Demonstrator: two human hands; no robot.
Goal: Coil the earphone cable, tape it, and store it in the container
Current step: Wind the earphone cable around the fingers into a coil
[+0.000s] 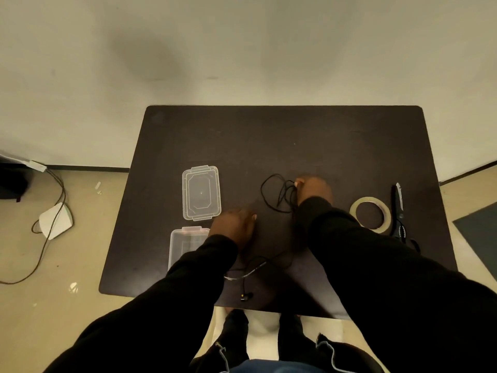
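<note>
An earbud (pixel 246 296) lies at the table's (pixel 336 146) near edge, its cable (pixel 279 193) looped under the right hand (pixel 313 191) (grip unclear), left hand (pixel 236 224) flat, beside the open container (pixel 185 244).

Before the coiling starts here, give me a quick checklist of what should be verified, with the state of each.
1. Cable within reach: ok, loose tangle on the table, right hand at its edge.
2. Right hand gripping the cable: cannot tell, fingers hidden from this angle.
3. Earbud end free: ok, lying near the table's front edge, the cable running under the left arm.
4. Left hand free to help: cannot tell; it rests palm down on the table, and whether it holds anything is hidden.
5. Tape and scissors ready: ok, side by side on the right.
6. Container open: ok, lid set apart behind it.
</note>
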